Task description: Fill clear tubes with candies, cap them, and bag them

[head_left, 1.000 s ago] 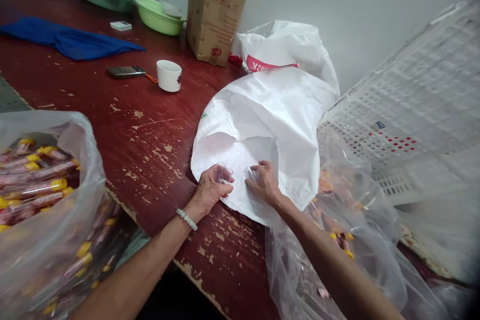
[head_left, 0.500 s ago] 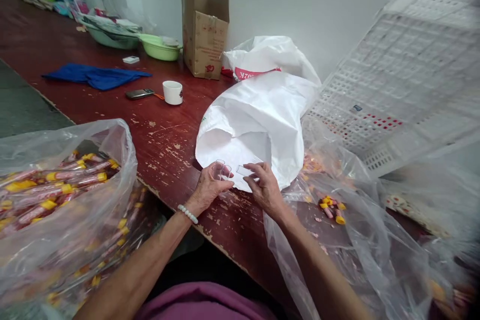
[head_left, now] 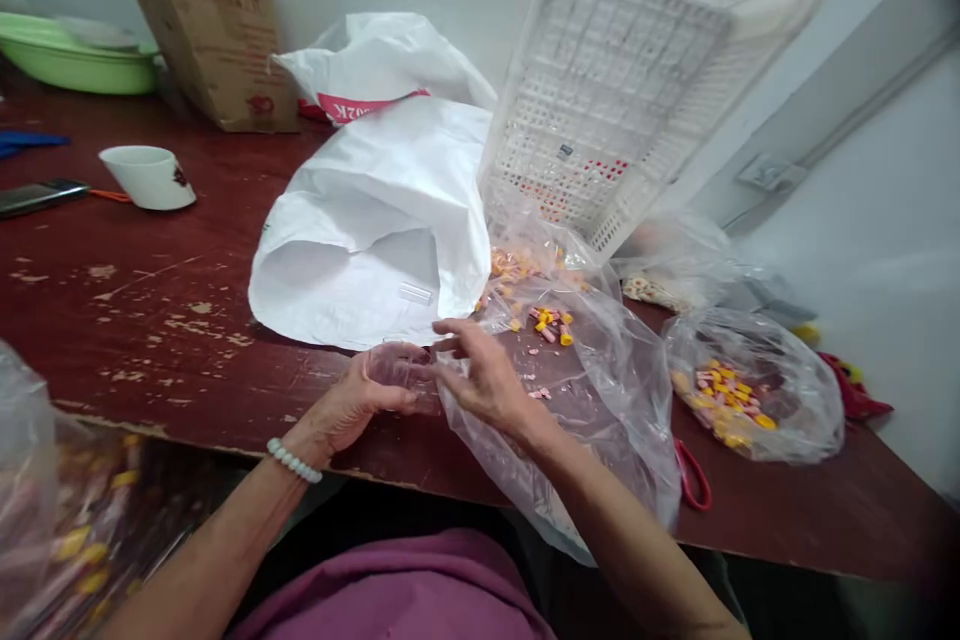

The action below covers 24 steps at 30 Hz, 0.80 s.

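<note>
My left hand (head_left: 358, 398), with a beaded bracelet on the wrist, is closed around clear plastic tubes (head_left: 397, 362) above the front of the table. Just right of it is my right hand (head_left: 484, 370), its fingers apart and holding nothing that I can see; the fingertips come near the tubes, and whether they touch is unclear. Beyond both hands lies a white woven sack (head_left: 322, 290) with its mouth toward me. A short clear tube (head_left: 415, 293) rests inside that mouth.
Right of the sack, a clear plastic bag (head_left: 600, 400) has yellow-capped pink pieces (head_left: 553, 325) on it. A white basket (head_left: 600, 70) leans behind. Another bag (head_left: 757, 400) of pieces and a red-handled tool (head_left: 694, 475) lie right. A cup (head_left: 148, 177) stands left.
The view has swung right. My right hand has let go of the short clear tube, which now lies in the sack's mouth, and has moved close to my left hand.
</note>
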Available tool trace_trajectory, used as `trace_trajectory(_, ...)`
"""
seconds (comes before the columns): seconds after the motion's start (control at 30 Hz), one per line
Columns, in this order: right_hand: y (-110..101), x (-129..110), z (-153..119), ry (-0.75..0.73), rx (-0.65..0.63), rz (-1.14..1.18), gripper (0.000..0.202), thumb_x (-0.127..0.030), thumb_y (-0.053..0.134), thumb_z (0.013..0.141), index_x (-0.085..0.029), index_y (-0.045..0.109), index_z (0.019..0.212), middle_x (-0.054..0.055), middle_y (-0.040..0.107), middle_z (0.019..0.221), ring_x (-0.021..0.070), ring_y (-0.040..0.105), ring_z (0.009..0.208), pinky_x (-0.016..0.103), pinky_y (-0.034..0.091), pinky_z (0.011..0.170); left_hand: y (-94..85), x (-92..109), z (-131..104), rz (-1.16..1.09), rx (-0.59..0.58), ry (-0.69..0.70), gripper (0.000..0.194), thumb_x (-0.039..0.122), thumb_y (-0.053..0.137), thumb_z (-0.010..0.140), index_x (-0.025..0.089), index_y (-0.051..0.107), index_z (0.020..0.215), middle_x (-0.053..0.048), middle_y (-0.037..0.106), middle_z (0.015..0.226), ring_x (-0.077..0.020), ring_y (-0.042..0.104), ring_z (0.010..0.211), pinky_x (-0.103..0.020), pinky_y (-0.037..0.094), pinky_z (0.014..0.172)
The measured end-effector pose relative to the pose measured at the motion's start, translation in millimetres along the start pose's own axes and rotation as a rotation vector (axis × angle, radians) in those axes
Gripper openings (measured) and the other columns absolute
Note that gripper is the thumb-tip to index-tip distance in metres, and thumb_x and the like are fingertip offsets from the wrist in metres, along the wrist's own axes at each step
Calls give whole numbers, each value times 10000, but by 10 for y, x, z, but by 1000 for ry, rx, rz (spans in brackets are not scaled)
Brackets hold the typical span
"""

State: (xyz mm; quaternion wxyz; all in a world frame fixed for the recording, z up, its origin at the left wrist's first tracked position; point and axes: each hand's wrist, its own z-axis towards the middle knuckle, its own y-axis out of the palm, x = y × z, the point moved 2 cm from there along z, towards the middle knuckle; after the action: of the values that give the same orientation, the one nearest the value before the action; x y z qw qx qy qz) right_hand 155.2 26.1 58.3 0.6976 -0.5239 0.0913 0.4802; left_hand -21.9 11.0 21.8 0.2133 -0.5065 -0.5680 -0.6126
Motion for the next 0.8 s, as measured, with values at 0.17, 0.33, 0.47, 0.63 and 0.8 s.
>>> trace_trajectory(0.17,-763,979,-206,526,123,-520,247,-89,424,828,-130,640,942,103,655,971,187,596,924,317,447,862,21,-70,19,-86,83,-73,518,58,772,518,162,661,1013,-34,663,864,-147,602,718,-270,531,642)
trace_trajectory(0.33,-949,1541,-185,572,102,-597,271,-161,539,804,-146,645,1053,129,621,1132,229,530,1095,366,379,976,110,-111,65,-17,113,-47,491,91,768,509,170,651,979,-45,669,911,-156,599,713,-263,504,593)
trace_trajectory(0.47,-877,1564,-97,597,87,-575,234,-139,539,783,-110,650,987,149,659,976,245,592,966,381,432,889,175,-107,127,101,138,15,493,90,749,504,167,617,972,-36,670,846,-144,584,683,-235,464,569)
trace_trajectory(0.63,-712,1005,-122,553,211,-167,269,-354,500,868,-148,569,1026,62,655,879,158,613,763,285,486,702,267,-85,141,244,71,110,472,89,721,523,144,600,976,-32,644,828,-135,580,711,-233,456,648)
trace_trajectory(0.8,-369,128,-229,341,308,444,240,-396,649,797,-190,568,889,10,625,802,125,586,709,254,482,660,436,-117,105,349,-11,151,437,92,691,559,137,608,986,-39,630,838,-144,572,752,-232,447,680)
